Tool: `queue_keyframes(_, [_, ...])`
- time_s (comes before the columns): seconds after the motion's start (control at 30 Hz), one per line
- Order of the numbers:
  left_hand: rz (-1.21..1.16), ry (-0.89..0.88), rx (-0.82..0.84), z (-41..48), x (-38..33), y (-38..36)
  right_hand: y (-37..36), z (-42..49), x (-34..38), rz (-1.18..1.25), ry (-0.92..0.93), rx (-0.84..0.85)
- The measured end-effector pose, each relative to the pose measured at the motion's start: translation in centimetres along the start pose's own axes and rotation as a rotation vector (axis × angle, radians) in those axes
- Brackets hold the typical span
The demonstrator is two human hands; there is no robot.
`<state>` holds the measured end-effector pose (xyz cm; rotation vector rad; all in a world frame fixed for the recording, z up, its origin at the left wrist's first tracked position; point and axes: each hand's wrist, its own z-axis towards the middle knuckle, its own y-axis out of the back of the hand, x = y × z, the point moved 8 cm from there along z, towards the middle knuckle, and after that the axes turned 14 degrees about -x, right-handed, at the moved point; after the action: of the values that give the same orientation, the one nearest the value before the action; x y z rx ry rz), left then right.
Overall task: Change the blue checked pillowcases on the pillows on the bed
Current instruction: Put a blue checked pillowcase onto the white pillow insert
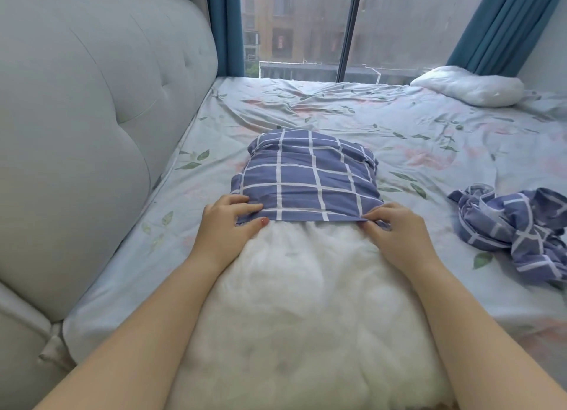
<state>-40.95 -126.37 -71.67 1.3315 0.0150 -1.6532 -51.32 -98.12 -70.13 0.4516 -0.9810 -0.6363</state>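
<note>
A white pillow (pixel 306 302) fills the lower centre of the frame, its far end inside a blue checked pillowcase (pixel 306 176). The left hand (pixel 228 225) pinches the case's open hem at its left corner, and the right hand (pixel 395 228) pinches the right corner. A second pillowcase (pixel 515 228) lies crumpled at right on the floral sheet (pixel 383 115); a bare pillow (pixel 469 85) sits upper right.

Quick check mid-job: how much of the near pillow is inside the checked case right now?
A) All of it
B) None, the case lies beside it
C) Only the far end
C: the checked pillowcase covers only the far end of the white pillow, while the left hand and the right hand pinch its open edge.
</note>
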Motion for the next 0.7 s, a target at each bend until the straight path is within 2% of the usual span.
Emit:
queue_keyframes(0.13, [-0.078, -0.05, -0.078, 0.4, -1.0, 0.4, 0.5, 0.3, 0.7, 0.086, -0.009, 0.024])
queue_keyframes(0.27, [-0.115, -0.049, -0.045, 0.3, -1.5, 0.6, 1.0, -0.2, 0.6, 0.209, -0.057, 0.125])
queue_keyframes(0.33, [-0.083, -0.047, -0.051, 0.3, -1.7, 1.1, 1.6, -0.5, 1.5, 0.246, -0.008, 0.134])
queue_keyframes(0.5, [-0.037, -0.071, -0.07, -0.2, -2.5, 2.2, 2.7, -0.8, 3.7, 0.214, 0.07, -0.007])
queue_keyframes(0.63, [-0.09, -0.065, -0.059, -1.0, -3.3, 2.1, 0.6, -1.5, 3.6, 0.115, 0.002, 0.053])
queue_keyframes(0.7, [-0.079, -0.057, -0.039, -1.4, -3.4, 1.5, 0.8, -1.6, 4.4, 0.138, -0.02, 0.044])
